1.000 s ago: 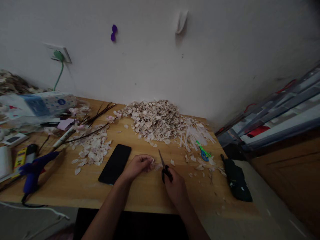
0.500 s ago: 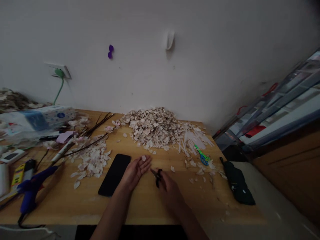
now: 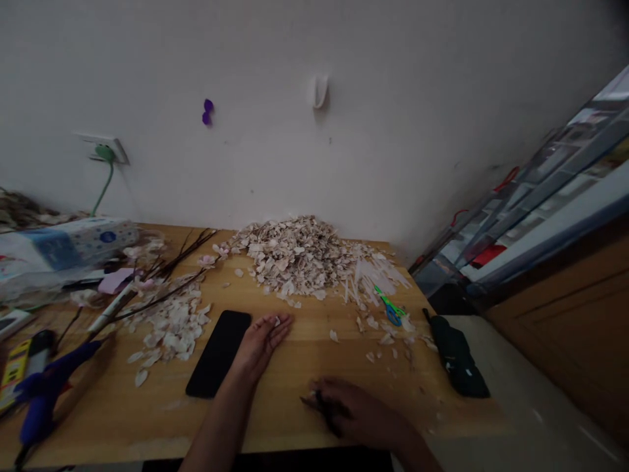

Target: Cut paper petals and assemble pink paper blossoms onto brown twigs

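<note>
My left hand [image 3: 264,337] rests palm up beside the black phone [image 3: 219,354], its fingers slightly curled. A small pale petal [image 3: 277,322] is held at those fingers. Near the table's front edge, my right hand [image 3: 356,413] is closed around small scissors [image 3: 327,412] with black handles; their short blades point left, apart from the left hand. Behind both hands rises a big heap of dried pale petals [image 3: 295,255]. A smaller spread of petals [image 3: 171,328] lies left of the phone.
Blue-and-green scissors [image 3: 390,308] lie to the right among loose petals and pale strips [image 3: 378,275]. A dark pouch [image 3: 457,357] sits at the right edge. On the left are a blue glue gun [image 3: 49,393], blossom branches [image 3: 162,292] and a tissue pack [image 3: 73,242].
My right hand has drawn back toward the table's front edge with the scissors, away from the left hand. The left hand's fingers have curled more around the petal. The view has shifted slightly.
</note>
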The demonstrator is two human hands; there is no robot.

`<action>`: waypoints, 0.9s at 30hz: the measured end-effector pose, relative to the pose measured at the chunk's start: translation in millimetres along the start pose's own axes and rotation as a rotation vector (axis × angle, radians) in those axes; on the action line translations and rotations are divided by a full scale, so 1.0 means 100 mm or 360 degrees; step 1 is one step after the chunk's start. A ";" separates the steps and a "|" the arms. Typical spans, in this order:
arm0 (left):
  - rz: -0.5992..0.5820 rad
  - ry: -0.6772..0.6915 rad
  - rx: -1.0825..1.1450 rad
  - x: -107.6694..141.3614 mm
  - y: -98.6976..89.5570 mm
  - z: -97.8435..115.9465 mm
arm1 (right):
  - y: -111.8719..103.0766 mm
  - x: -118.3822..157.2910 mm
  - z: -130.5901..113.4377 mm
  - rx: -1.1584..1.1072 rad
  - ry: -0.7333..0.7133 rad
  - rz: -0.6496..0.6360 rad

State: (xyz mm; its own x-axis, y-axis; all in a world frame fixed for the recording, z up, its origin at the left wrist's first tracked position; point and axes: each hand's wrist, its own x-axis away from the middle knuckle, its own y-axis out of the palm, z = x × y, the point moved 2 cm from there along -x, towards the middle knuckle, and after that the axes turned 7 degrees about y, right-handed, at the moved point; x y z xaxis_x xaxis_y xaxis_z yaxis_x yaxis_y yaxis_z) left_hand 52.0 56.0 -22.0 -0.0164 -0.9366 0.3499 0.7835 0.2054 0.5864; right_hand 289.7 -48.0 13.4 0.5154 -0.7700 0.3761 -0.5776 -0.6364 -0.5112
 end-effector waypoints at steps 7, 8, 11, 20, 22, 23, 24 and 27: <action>0.0029 0.0296 -0.0449 -0.05 0.03 -0.11 | -0.15 0.46 0.10 0.0086 0.0494 -0.0028; 0.0041 0.0356 -0.0549 -0.05 0.03 -0.09 | -0.13 0.37 0.08 0.0017 0.0407 0.0114; 0.0108 0.0527 -0.0923 -0.03 -0.06 0.14 | 0.00 -0.04 0.06 -0.0105 0.0175 0.0641; 0.0574 0.0872 -0.2395 0.23 -1.03 1.58 | 0.23 -0.44 0.25 -0.0232 0.0129 0.0924; 0.0599 0.0920 -0.2591 0.23 -1.13 1.65 | 0.22 -0.42 0.23 -0.0219 0.0132 0.0925; 0.0590 0.0950 -0.2718 0.20 -1.14 1.64 | 0.22 -0.41 0.22 -0.0217 0.0130 0.0922; 0.0564 0.0975 -0.2846 0.13 -1.12 1.61 | 0.22 -0.41 0.21 -0.0214 0.0126 0.0924; 0.0417 0.0991 -0.3127 -0.23 -0.94 1.49 | 0.22 -0.42 0.20 -0.0183 0.0114 0.0958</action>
State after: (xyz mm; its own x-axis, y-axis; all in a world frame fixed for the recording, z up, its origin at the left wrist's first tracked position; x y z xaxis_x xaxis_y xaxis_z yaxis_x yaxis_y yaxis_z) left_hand -113.8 100.2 23.3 0.0153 -0.9780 -0.2082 0.2119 0.2067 -0.9552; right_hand 267.6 -29.2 -28.8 0.0359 -0.9943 0.1007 -0.8206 -0.0869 -0.5648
